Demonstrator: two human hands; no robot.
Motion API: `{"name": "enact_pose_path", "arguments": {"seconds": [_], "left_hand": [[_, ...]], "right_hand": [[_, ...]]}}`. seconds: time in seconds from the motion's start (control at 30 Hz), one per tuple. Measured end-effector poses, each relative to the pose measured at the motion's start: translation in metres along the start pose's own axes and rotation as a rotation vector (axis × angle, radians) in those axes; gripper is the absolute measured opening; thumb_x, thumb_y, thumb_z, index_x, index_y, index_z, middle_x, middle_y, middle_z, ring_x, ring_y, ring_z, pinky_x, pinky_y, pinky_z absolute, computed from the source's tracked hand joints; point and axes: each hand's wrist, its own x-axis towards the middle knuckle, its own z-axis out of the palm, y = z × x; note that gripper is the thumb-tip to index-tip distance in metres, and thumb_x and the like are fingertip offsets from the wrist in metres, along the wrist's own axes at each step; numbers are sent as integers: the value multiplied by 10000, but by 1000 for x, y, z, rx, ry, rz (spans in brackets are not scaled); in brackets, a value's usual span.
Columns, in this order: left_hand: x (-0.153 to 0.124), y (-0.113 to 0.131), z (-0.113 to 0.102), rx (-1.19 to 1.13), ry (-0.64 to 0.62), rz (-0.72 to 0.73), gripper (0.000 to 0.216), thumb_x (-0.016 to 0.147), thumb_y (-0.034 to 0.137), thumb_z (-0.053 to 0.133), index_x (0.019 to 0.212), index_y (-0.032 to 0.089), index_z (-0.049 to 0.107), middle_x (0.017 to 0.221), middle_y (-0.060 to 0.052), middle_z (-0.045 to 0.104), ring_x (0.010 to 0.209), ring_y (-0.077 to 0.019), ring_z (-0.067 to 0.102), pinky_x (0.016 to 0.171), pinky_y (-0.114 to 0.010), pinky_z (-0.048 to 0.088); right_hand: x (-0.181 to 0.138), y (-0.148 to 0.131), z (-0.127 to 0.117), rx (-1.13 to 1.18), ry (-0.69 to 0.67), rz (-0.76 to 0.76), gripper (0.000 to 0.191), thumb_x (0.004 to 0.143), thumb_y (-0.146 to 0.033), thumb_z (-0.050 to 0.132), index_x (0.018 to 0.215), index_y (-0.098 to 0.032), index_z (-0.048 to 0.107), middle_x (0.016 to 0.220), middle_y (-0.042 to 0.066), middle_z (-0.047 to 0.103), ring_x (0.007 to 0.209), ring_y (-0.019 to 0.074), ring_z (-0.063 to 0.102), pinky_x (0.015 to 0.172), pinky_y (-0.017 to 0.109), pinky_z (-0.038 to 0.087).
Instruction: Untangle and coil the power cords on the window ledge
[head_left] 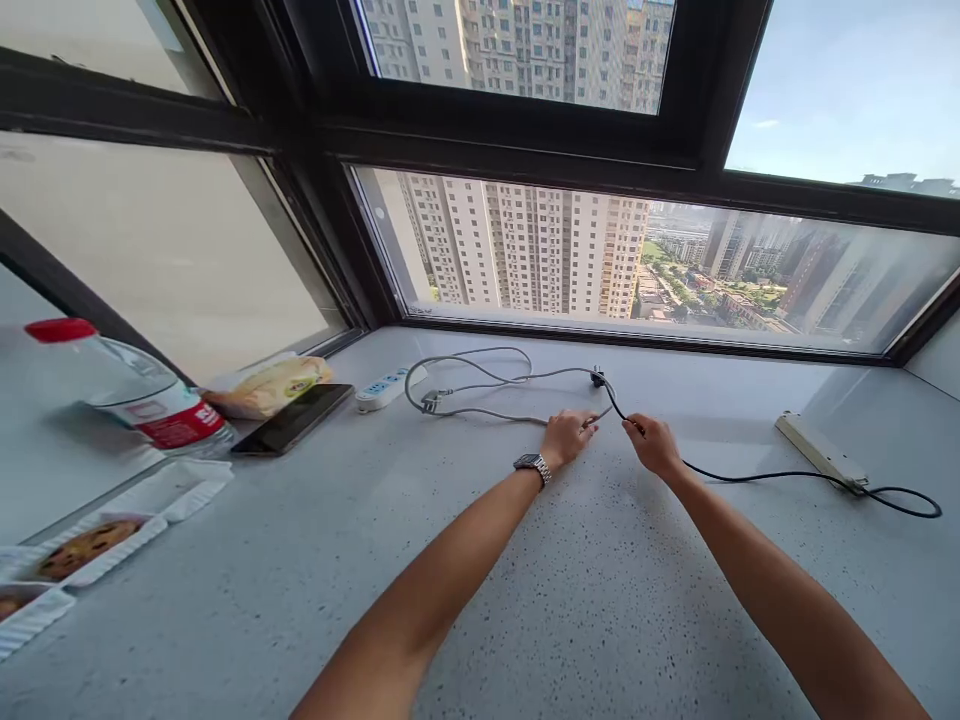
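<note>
While a grey cord (491, 412) loops from near a white power strip (384, 390) to the left hand's (568, 438) closed fingers, the right hand (651, 443) pinches a black cord (750, 479), best drawn gently, its plug (598, 379) toward the window (525, 245), its long axis running rightward across the surface (562, 600) to a cream strip (821, 450).

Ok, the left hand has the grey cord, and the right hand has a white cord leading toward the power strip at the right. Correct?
Not quite: the right hand has a black cord, not a white one, as the head view shows. The left hand does have the grey cord, and the power strip is at the right.
</note>
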Motion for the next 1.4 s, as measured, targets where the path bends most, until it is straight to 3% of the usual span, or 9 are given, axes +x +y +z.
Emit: {"name": "enact_pose_path", "arguments": {"seconds": [0.17, 0.37, 0.57, 0.67, 0.77, 0.9, 1.03, 1.23, 1.4], "left_hand": [[19, 2, 16, -68, 50, -142, 269, 874, 299, 498, 980, 191, 720, 896, -76, 734, 837, -199, 651, 742, -273, 437], [33, -14, -4, -83, 224, -335, 246, 844, 245, 510, 879, 152, 735, 906, -160, 712, 921, -282, 614, 833, -384, 414], [25, -4, -48, -191, 439, -329, 329, 872, 308, 449, 1060, 153, 669, 1106, -163, 644, 1085, -301, 539, 901, -429, 408], [-20, 32, -43, -338, 325, -178, 413, 882, 465, 436, 783, 173, 711, 781, -86, 684, 768, -202, 630, 729, -305, 480], [-67, 70, -29, -950, -50, -51, 524, 862, 593, 414, 774, 167, 707, 697, -82, 648, 665, -179, 621, 639, -291, 481], [-88, 78, -31, -1700, -136, -250, 376, 886, 493, 472, 897, 170, 664, 689, -28, 566, 620, -117, 573, 630, -251, 504], [-79, 31, -46, -1957, 63, -382, 223, 931, 317, 454, 842, 157, 581, 500, 79, 305, 363, -47, 297, 339, -148, 281], [-76, -24, -64, -1916, 246, -431, 227, 917, 300, 419, 718, 193, 432, 452, 114, 156, 299, -50, 115, 289, -160, 102], [-83, 9, -48, -1775, 45, -368, 286, 834, 364, 505, 650, 202, 358, 447, 119, 164, 308, -39, 111, 309, -155, 110]], "right_hand": [[-10, 0, -44, 453, 117, -180, 424, 851, -504, 472, 839, -143, 694, 612, 7, 536, 513, 105, 394, 470, 236, 265], [-32, 6, -89, 947, 387, 32, 441, 751, -578, 593, 847, -156, 677, 499, -75, 259, 436, 70, 187, 410, 228, 154], [-71, 4, -72, 973, 239, 33, 447, 761, -569, 598, 828, -139, 698, 521, -54, 314, 443, 68, 224, 412, 229, 184], [-88, -3, -46, 862, 266, -46, 395, 822, -514, 556, 828, -148, 707, 548, -33, 361, 480, 91, 306, 439, 235, 250], [-99, -21, -22, 736, 249, -208, 338, 888, -429, 492, 867, -163, 698, 650, 10, 472, 562, 119, 415, 505, 247, 335], [-106, -44, 3, 557, 26, -335, 348, 886, -420, 497, 1109, -174, 601, 736, 19, 559, 553, 113, 443, 533, 245, 364], [-102, -20, -5, 201, -212, -154, 247, 837, -415, 566, 940, -202, 637, 617, -11, 567, 517, 114, 450, 488, 223, 298], [-95, 67, -65, 16, -266, 265, 463, 746, -577, 579, 522, -174, 549, 489, -3, 466, 435, 100, 362, 434, 234, 209], [-90, 51, -50, 473, 178, 397, 494, 772, -639, 483, 537, -207, 427, 463, -71, 234, 400, 82, 215, 405, 239, 183]]}}
